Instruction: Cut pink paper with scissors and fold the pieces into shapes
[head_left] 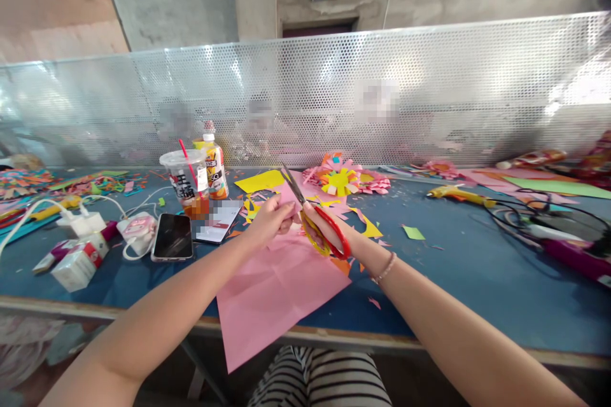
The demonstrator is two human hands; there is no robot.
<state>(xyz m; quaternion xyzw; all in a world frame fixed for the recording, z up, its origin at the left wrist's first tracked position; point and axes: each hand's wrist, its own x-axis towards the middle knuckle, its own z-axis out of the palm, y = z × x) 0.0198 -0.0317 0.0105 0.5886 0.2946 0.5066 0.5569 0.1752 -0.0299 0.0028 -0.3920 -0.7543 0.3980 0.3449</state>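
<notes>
My left hand [274, 221] pinches a small piece of pink paper [289, 196] above the middle of the blue table. In my right hand [319, 224] is a pair of scissors [340, 243] with red and yellow handles. Its blades point up and away from me, right beside the pink piece; I cannot tell whether they touch it. Below both hands a large creased sheet of pink paper [281, 296] lies on the table, one corner hanging over the front edge. Behind the hands sits a layered paper flower [340, 178] in pink, yellow and orange.
Left of my hands stand a plastic cup [184, 181] with a red straw, a drink bottle [216, 168] and a phone [172, 237]. Chargers and cables lie further left. A yellow glue gun [461, 196] with black cable is at right. A perforated metal panel [305, 95] rises behind.
</notes>
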